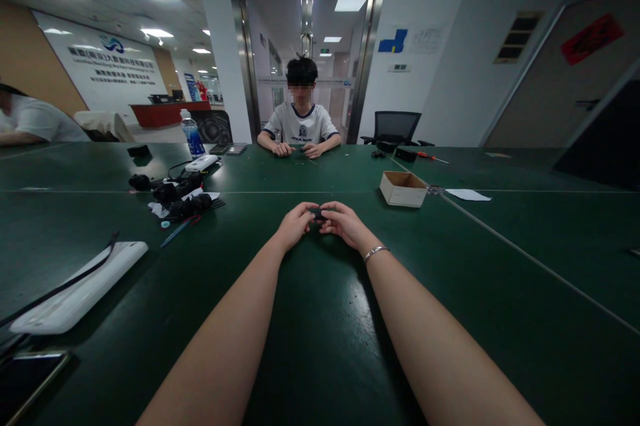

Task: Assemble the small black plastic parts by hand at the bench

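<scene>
Both of my arms reach forward over the dark green table (320,319). Between my fingertips is a small black part (317,214), too small and too covered to name its kind. My left hand (296,225) pinches it from the left side. From the other side my right hand (346,223), with a silver bracelet (375,252) at the wrist, closes its thumb and fingers on it. The fingers hide much of the part.
An open box (403,191) stands right of my hands. Black bundles (183,196), a blue pen-like tool (176,231), a bottle (192,134) and a white power bank (202,163) sit left. Nearer lie a white case (83,286) and a phone (30,386). A person (301,121) sits opposite.
</scene>
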`<state>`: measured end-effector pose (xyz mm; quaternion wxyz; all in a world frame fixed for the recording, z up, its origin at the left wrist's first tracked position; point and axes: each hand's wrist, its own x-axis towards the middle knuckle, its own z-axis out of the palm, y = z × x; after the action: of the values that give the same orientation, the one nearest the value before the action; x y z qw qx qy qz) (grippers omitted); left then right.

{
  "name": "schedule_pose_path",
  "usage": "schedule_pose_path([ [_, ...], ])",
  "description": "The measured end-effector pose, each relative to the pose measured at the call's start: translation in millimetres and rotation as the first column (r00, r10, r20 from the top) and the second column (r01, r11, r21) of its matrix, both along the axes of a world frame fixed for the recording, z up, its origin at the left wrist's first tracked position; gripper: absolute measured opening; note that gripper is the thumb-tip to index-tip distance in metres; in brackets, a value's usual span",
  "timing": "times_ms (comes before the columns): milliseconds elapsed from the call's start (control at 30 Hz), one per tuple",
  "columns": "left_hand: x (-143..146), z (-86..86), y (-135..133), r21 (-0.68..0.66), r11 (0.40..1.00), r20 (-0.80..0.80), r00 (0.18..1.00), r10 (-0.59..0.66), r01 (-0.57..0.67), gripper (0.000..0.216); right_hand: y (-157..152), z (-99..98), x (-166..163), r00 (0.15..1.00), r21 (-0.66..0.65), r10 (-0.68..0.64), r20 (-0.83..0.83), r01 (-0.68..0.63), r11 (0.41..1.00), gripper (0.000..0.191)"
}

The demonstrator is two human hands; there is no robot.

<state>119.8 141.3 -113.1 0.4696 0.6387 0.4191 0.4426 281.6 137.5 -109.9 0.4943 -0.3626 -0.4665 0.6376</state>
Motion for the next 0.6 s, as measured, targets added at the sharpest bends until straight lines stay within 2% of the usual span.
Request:
schedule_pose_path([
  [600, 1.4, 2.4, -2.2, 0.023, 1.000, 0.001, 1.000, -0.007, 0.007, 0.028, 0.1, -1.4, 0.8, 1.000, 0.010, 0.010, 0.006, -0.010, 1.000, 0.016],
])
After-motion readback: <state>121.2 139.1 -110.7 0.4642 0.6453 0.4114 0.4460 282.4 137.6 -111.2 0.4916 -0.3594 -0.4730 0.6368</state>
